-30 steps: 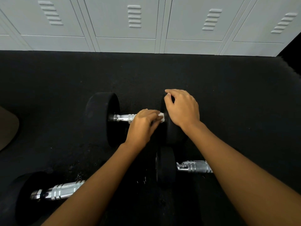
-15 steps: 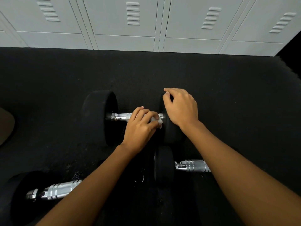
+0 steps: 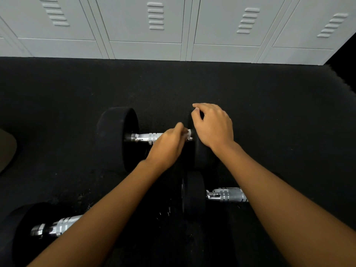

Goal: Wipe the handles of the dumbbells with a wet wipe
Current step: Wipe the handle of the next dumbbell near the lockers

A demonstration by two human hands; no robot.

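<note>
A black dumbbell (image 3: 117,135) lies on the dark floor in the middle of the view, its chrome handle (image 3: 146,137) running left to right. My left hand (image 3: 167,145) is closed around the right part of that handle, with a white wet wipe (image 3: 188,133) showing at its fingertips. My right hand (image 3: 212,126) rests on top of the dumbbell's right weight, fingers curled over its rim. Most of the wipe is hidden by my fingers.
A second dumbbell's chrome handle (image 3: 225,194) shows near the right forearm, a third dumbbell (image 3: 55,227) lies at the lower left. Grey lockers (image 3: 173,26) line the far edge of the black mat (image 3: 269,112). A brown object (image 3: 6,149) sits at the left edge.
My left hand has rolled over the handle with the wipe, its fingers lifting and blurring. My right hand has stayed on the right weight.
</note>
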